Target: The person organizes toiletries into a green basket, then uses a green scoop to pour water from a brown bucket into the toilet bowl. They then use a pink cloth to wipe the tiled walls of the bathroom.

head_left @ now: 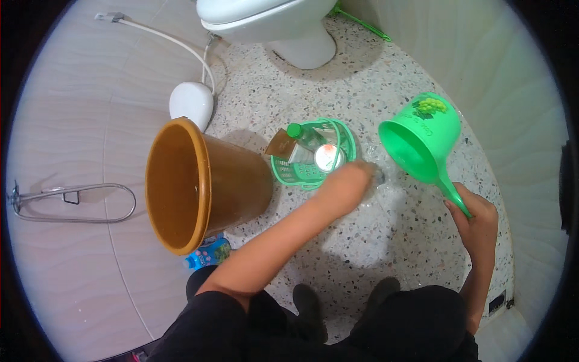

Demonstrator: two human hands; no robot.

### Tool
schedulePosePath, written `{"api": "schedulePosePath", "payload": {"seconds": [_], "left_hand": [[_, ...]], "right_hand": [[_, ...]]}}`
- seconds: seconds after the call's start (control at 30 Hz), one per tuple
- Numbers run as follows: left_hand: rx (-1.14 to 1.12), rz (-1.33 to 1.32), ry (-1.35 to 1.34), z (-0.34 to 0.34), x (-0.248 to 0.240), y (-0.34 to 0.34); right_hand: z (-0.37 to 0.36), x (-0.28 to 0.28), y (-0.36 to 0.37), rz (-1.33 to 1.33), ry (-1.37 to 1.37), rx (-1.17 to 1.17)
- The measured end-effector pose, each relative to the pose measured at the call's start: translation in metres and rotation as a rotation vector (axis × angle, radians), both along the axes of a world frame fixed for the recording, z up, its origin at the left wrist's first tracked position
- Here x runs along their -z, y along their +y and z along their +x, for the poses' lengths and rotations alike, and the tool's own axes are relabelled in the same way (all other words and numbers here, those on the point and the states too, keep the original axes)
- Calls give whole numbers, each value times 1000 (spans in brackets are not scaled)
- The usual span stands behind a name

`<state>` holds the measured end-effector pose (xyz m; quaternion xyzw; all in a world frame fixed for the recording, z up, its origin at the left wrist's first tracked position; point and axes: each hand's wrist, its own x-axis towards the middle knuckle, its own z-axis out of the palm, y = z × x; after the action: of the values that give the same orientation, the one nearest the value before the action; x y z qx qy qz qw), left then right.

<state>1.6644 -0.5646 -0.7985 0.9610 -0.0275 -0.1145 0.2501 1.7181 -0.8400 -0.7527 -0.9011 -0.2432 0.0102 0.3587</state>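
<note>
The person's right hand [479, 214] is closing around the handle of a green dipper [446, 130], fingers wrapped on it, and is holding it tilted above the speckled floor [392, 78], its mouth facing left and a grape picture showing on its side. The left hand [350, 183] is reaching across, low, just beside the right edge of a green basket [282, 172]; its fingers are bending away from me, a small dark blur is showing past them, and I cannot tell how far they are closing or whether they are gripping anything. The two hands are working well apart. The basket is sitting on the floor between the left hand and a brown bucket [241, 181], and it is holding a clear bottle [309, 139] with a green cap, a round white-topped tin [329, 157] and a brown box [281, 143]. A blue pack [210, 252] is lying near the bucket's foot, and a white toilet [301, 45] is standing beyond the basket.
</note>
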Motion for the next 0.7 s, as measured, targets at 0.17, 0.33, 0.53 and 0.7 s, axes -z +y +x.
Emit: {"api": "schedulePosePath", "payload": {"seconds": [0.17, 0.33, 0.53, 0.7], "left_hand": [[-172, 42, -131, -24, -98, 64], [-485, 100, -155, -48, -78, 106], [-440, 79, -208, -63, 19, 131], [-356, 62, -22, -69, -3, 110]], "right_hand": [[1, 2, -5, 10, -10, 13], [5, -2, -3, 17, 83, 14], [4, -4, 14, 137, 183, 21], [6, -54, 54, 354, 381, -70]]}}
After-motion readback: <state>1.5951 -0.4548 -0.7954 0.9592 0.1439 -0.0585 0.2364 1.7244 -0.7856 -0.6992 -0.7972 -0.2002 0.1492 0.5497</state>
